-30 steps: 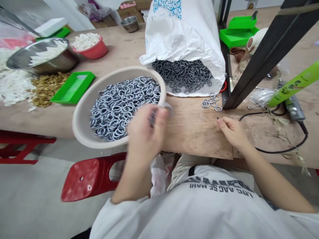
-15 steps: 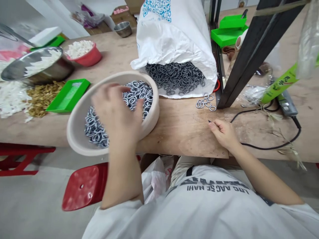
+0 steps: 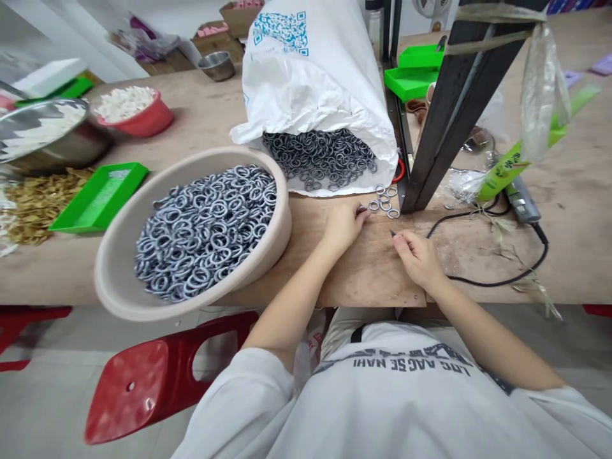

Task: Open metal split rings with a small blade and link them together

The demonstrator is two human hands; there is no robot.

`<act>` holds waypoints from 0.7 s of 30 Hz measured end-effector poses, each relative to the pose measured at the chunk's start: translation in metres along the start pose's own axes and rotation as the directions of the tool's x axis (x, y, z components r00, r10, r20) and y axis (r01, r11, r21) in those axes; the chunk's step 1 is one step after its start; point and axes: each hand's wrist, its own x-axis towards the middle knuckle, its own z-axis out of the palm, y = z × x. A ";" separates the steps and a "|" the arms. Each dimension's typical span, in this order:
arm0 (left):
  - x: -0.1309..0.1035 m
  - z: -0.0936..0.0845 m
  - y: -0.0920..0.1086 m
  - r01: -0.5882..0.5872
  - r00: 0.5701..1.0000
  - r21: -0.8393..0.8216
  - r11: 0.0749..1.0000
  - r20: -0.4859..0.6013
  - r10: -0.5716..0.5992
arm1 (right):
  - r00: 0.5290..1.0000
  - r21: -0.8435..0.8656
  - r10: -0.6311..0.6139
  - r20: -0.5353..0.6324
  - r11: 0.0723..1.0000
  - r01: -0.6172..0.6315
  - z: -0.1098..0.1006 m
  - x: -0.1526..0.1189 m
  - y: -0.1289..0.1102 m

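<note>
My left hand (image 3: 343, 225) is closed at the table, its fingertips pinching a grey ring (image 3: 362, 208) seen nearly edge-on. Just beyond those fingertips lie several loose grey rings (image 3: 384, 204). My right hand (image 3: 417, 256) is closed around a small tool with a dark pointed tip (image 3: 393, 234); the rest of it is hidden in the fist. To the left, a wide beige basin (image 3: 108, 280) is heaped with grey rings (image 3: 210, 229). Behind my hands, a white sack (image 3: 315, 89) lies with its mouth towards me, darker rings (image 3: 320, 159) showing inside.
A black metal post (image 3: 449, 115) rises right of the loose rings. Beside it are a black cable (image 3: 540, 255) and a grey-handled device (image 3: 523, 201). Green trays (image 3: 98, 197), a red bowl (image 3: 143, 121) and a steel bowl (image 3: 71, 146) stand left. A red stool (image 3: 129, 389) is below the table.
My left hand has moved from over the basin rightwards to the table near the loose rings, its fingers now closed on a ring. My right hand keeps its grip; the view has shifted slightly.
</note>
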 end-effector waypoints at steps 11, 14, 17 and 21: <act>-0.089 -0.015 0.048 0.351 0.934 -0.865 0.358 0.352 -0.064 | 0.978 0.312 -0.205 0.030 0.932 0.185 -0.009 0.004 -0.058; -0.095 -0.015 0.046 0.348 0.937 -0.880 0.325 0.339 -0.086 | 0.969 0.325 -0.226 0.097 0.928 0.184 -0.008 0.004 -0.062; -0.099 -0.013 0.047 0.358 0.932 -0.908 0.218 0.332 -0.146 | 0.979 0.280 -0.204 0.030 0.942 0.188 -0.004 0.003 -0.063; -0.105 -0.007 0.052 0.385 0.917 -0.911 0.148 0.359 -0.175 | 0.966 0.251 -0.253 -0.051 0.933 0.257 -0.001 0.002 -0.064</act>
